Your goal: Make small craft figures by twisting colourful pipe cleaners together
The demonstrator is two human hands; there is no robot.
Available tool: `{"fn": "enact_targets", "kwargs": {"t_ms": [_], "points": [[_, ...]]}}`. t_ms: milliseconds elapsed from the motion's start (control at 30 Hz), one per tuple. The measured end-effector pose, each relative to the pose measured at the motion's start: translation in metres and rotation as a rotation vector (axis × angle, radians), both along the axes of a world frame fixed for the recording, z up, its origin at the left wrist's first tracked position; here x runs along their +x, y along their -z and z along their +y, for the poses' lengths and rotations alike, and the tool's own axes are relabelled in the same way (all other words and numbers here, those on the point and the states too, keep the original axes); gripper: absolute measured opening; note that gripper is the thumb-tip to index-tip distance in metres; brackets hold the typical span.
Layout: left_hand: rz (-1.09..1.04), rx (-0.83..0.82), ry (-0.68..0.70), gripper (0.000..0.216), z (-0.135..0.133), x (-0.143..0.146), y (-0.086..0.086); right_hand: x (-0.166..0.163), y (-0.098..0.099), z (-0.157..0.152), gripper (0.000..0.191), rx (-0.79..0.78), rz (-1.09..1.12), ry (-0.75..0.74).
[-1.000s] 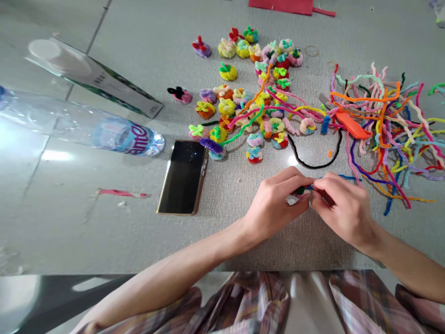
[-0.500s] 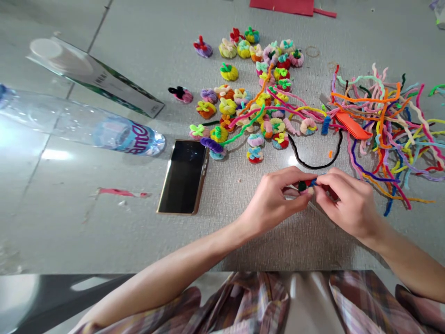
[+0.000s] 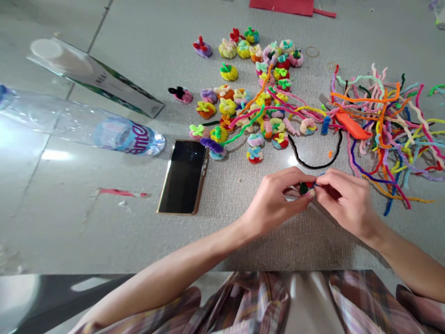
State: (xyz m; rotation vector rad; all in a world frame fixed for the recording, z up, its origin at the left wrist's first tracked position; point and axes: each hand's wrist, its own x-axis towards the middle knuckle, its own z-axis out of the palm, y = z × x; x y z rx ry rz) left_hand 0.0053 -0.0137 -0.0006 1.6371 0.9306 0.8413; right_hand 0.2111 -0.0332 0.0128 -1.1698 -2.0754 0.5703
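Between thumb and fingertips, my left hand (image 3: 278, 197) pinches a small pipe-cleaner piece (image 3: 304, 188) with dark green, red and pale pink parts, mostly covered by the fingers. My right hand (image 3: 346, 202) is closed right beside it, pinching a blue pipe cleaner (image 3: 320, 175) of which only a bit shows. The fingertips of both hands almost meet. Just beyond them lies a curved black pipe cleaner (image 3: 314, 167). A short blue coil (image 3: 325, 125) and a tiny orange scrap (image 3: 330, 154) rest near it.
Many finished pipe-cleaner pieces (image 3: 227, 107) cluster ahead. Loose pipe cleaners (image 3: 385, 120) heap at the right around an orange-handled cutter (image 3: 352, 126). A phone (image 3: 183, 177), a plastic bottle (image 3: 79, 121) and a carton (image 3: 100, 79) lie left. Red material (image 3: 281, 6) is at the far edge.
The fingers of both hands shift slightly around the small piece, and its red part shows a little differently. Everything else on the table stays in place.
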Motion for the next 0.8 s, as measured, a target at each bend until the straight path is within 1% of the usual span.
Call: {"fn": "enact_targets", "kwargs": {"t_ms": [133,233,333,400,500,600,700,800], "points": [[-0.023,-0.13,0.009,0.015,0.004,-0.002,0.0,0.003,0.0,0.001,0.013,0.085,-0.075,-0.021],[-0.034,-0.159,0.022,0.015,0.004,-0.004,0.0,0.002,-0.001,-0.001,0.013,0.166,-0.152,-0.035],[-0.032,-0.168,0.019,0.011,0.004,-0.004,0.001,0.001,-0.001,-0.003,0.014,0.204,-0.199,-0.054],[-0.043,-0.181,0.01,0.008,0.004,-0.005,0.001,0.001,0.0,-0.002,0.015,0.193,-0.2,-0.068],[-0.062,-0.223,-0.001,0.006,0.005,-0.005,0.001,0.005,0.0,0.001,0.015,0.168,-0.133,-0.083],[-0.125,-0.316,-0.002,0.012,0.006,-0.004,0.001,0.011,0.001,0.007,0.011,0.17,-0.094,-0.046],[-0.209,-0.4,0.005,0.012,0.008,-0.004,0.002,0.015,0.001,0.012,0.014,0.133,-0.117,-0.025],[-0.236,-0.414,0.02,0.009,0.009,-0.004,0.002,0.016,0.003,0.013,0.005,0.106,-0.135,-0.06]]}}
